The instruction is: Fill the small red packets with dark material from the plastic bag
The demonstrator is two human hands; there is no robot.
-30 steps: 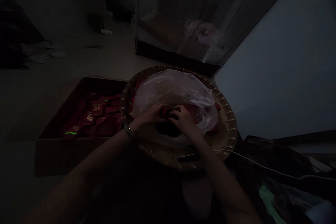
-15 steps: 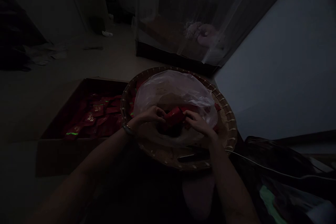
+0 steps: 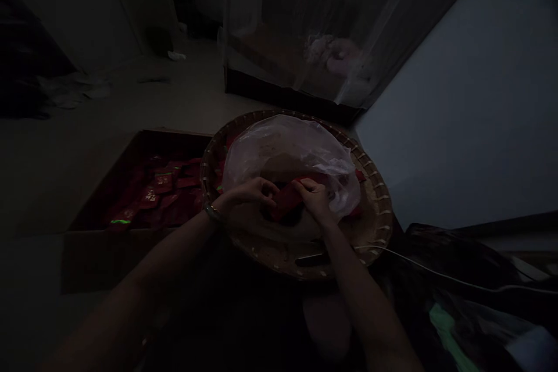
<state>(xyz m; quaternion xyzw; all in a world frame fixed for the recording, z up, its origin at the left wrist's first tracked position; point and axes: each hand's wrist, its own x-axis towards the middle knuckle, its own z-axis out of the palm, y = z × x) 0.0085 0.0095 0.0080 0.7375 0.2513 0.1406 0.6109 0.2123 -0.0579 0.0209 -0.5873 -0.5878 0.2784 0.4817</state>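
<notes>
- Though it's pretty dark, you can see the left hand (image 3: 250, 193) and right hand (image 3: 313, 197) clamped on a red bundle (image 3: 285, 200), one at each end
- Clear plastic bag (image 3: 283, 148) bunched up just past the hands
- Woven bamboo tray (image 3: 279, 261) underneath them
- Cardboard box (image 3: 131, 261) of red envelopes (image 3: 163, 183) left of the left hand
- Bracelet (image 3: 213, 213) on the left wrist

Legible text: none.
Gold printed characters on the red envelopes (image 3: 163, 182) in the cardboard box (image 3: 113, 260), far left of the person: too dim and small to read.
</notes>
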